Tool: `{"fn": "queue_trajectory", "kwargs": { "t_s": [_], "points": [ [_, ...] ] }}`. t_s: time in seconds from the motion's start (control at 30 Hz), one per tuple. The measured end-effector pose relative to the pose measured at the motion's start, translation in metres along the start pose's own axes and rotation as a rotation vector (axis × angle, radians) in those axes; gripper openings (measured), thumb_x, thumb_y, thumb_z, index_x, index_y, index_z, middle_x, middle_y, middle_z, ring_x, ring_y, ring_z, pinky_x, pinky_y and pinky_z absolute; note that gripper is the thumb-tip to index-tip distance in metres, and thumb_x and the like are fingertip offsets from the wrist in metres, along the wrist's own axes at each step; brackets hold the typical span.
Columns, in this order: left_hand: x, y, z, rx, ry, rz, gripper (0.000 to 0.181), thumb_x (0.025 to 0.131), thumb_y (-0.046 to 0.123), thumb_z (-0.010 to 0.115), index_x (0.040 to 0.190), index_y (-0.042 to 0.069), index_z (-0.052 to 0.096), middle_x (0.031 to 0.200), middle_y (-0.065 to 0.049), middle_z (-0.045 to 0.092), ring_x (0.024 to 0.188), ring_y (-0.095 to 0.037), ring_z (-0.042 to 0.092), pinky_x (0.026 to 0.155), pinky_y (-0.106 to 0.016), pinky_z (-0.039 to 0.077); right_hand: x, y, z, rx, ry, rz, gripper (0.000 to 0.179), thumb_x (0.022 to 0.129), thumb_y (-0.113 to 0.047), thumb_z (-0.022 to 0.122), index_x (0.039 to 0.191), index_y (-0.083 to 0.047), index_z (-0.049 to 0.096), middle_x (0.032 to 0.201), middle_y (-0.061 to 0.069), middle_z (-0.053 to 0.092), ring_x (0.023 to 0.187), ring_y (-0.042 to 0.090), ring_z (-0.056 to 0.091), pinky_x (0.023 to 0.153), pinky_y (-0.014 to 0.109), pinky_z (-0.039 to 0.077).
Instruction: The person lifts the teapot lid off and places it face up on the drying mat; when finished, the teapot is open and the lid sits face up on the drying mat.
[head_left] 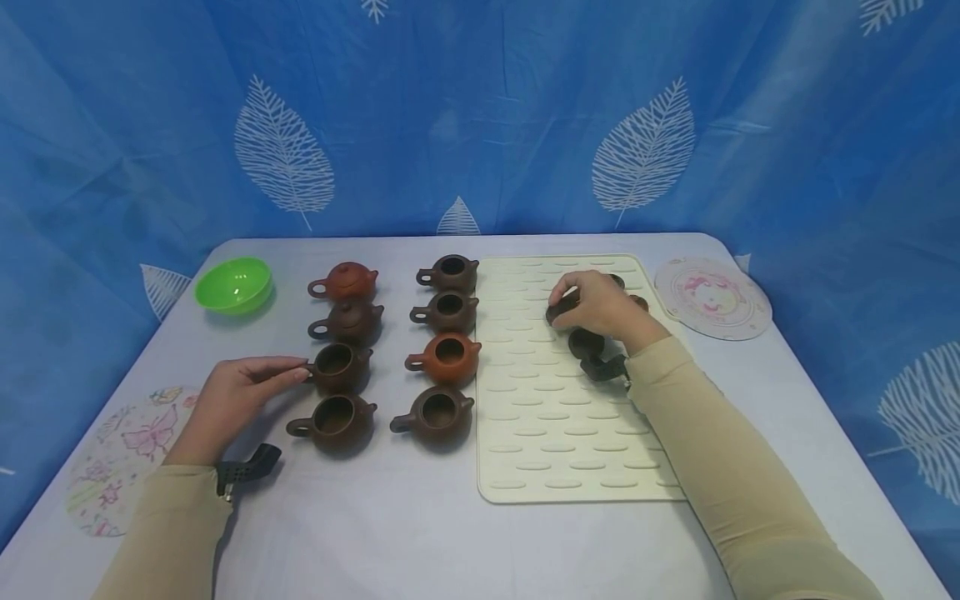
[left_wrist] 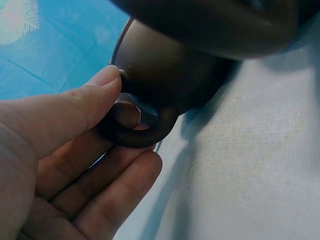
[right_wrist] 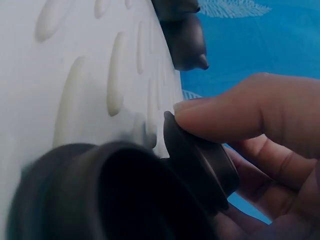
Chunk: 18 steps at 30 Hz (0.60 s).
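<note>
My left hand (head_left: 243, 398) pinches the looped handle (left_wrist: 145, 137) of a dark brown teapot (head_left: 337, 368), lidless and third from the back in the left column. Just in front of it sits another lidless brown teapot (head_left: 335, 421). Over the cream mat, my right hand (head_left: 597, 307) holds a small dark cup (right_wrist: 200, 165) between thumb and fingers, tilted on its side. Close by on the mat, a second dark cup (head_left: 585, 343) shows its open mouth in the right wrist view. Small cups (head_left: 639, 302) behind the right hand are partly hidden.
Two lidded teapots (head_left: 350, 283) stand behind the held one. A second column of lidless teapots (head_left: 448, 358) lines the left edge of the ribbed mat (head_left: 525, 467). A green bowl (head_left: 234, 286) is at back left; round printed mats (head_left: 712, 298) lie at both sides.
</note>
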<state>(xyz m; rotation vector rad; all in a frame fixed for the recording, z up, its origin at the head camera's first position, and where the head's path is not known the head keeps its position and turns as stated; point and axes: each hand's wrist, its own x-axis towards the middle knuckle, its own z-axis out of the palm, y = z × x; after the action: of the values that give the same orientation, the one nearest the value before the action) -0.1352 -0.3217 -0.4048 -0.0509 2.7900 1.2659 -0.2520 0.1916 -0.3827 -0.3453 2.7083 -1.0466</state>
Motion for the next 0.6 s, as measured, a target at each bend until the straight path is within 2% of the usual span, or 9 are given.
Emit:
{"fn": "queue_trajectory", "kwargs": {
  "t_s": [0.27,0.4,0.6],
  "points": [
    [-0.0003,-0.0004,0.0002,-0.007,0.008,0.013,0.055,0.095,0.053,0.077,0.125,0.007,0.078,0.127,-0.013,0.073,0.137,-0.041,0.052,0.107,-0.068,0.037,0.0002,0.0015,0.0022,-0.042,-0.010,-0.040,0.031,0.081,-0.004,0.089,0.108,-0.008,0.074,0.121,0.016,0.069,0.108,0.033,0.059,0.098,0.051,0.046],
    [-0.0006,-0.0003,0.0008,-0.006,0.013,0.015,0.055,0.094,0.053,0.077,0.124,0.007,0.078,0.126,-0.013,0.073,0.136,-0.040,0.052,0.107,-0.067,0.038,0.0004,0.0011,0.0014,-0.026,-0.012,-0.041,0.026,0.087,-0.011,0.087,0.110,-0.009,0.075,0.121,0.014,0.070,0.111,0.032,0.062,0.100,0.051,0.046],
    [-0.0009,-0.0003,0.0016,-0.004,0.012,0.011,0.055,0.095,0.053,0.077,0.125,0.007,0.077,0.127,-0.014,0.073,0.136,-0.041,0.052,0.107,-0.067,0.038,-0.0018,-0.0012,-0.0034,-0.005,0.022,0.000,0.020,0.097,-0.021,0.079,0.112,-0.010,0.074,0.120,0.011,0.070,0.116,0.032,0.064,0.099,0.052,0.048]
  ]
}}
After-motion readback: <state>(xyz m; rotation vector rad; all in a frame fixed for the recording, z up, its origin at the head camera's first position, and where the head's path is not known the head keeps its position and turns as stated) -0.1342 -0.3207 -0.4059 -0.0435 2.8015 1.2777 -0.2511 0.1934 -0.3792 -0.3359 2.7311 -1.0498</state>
